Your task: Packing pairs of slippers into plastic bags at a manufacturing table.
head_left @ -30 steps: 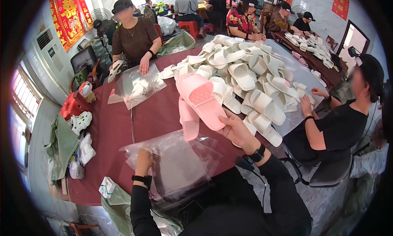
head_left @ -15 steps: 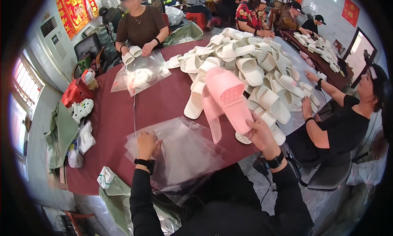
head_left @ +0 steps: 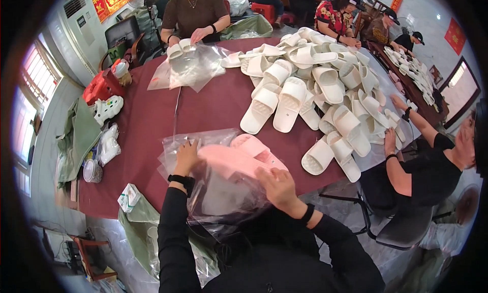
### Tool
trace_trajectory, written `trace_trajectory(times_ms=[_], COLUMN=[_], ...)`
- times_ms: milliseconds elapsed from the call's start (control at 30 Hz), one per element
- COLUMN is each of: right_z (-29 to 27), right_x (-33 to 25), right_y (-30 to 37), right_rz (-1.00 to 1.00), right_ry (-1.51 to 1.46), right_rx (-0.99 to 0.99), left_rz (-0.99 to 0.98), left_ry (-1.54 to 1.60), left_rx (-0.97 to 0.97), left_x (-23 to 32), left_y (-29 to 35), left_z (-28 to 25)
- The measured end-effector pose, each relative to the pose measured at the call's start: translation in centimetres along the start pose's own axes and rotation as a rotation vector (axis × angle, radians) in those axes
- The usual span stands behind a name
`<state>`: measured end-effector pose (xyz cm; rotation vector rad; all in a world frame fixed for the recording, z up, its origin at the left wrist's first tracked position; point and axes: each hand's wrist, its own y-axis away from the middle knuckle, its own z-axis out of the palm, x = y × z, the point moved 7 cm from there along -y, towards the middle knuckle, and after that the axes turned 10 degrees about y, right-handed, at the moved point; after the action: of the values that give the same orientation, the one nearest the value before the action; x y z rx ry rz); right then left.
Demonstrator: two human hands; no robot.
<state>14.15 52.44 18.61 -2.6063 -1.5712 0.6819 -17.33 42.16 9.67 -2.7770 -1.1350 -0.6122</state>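
Observation:
A pair of pink slippers lies slantwise over the near part of the table, one partly over the other and blurred. My right hand is closed on the near right end of the pair. Beneath them is a stack of clear plastic bags, overhanging the table's front edge. My left hand pinches the upper left part of a bag, close to the slippers' left end. Whether that end is inside the bag or on top of it, I cannot tell.
A heap of white slippers covers the right side of the dark red table. Opposite, a person handles white slippers over clear bags. Another person's hands are at the right. A white clog sits left.
The pink slippers came down from in front of the heap to the bags, carried left by my right hand. My left hand shifted slightly up the bags. The view tilted downward.

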Motion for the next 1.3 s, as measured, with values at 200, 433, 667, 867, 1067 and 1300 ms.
trace_trajectory(times_ms=[200, 433, 667, 867, 1067, 1300], right_z=[1.7, 6.2, 7.9, 4.5, 6.5, 8.8], right_x=[-3.9, -0.5, -1.6, -4.8, -3.2, 1.5], right_y=[2.1, -0.3, -0.4, 0.3, 1.6, -2.2], right_rz=[-0.282, 0.004, -0.028, -0.254, -0.323, 0.035], right_ry=[0.118, -0.009, 0.163, 0.378, 0.097, 0.131], right_rx=[0.067, -0.220, -0.265, 0.123, -0.150, -0.020], left_rz=[0.035, 0.022, 0.086, 0.130, 0.136, 0.184], left_ry=[0.005, 0.005, -0.012, -0.011, -0.021, 0.100], left_rx=[0.017, -0.010, 0.010, 0.127, 0.132, 0.062], left_x=[1.2, 1.1, 1.6, 1.6, 1.4, 1.6], left_y=[0.6, 0.9, 1.0, 1.7, 1.8, 1.9], left_z=[-0.4, -0.9, -0.7, -1.2, -1.3, -0.1])
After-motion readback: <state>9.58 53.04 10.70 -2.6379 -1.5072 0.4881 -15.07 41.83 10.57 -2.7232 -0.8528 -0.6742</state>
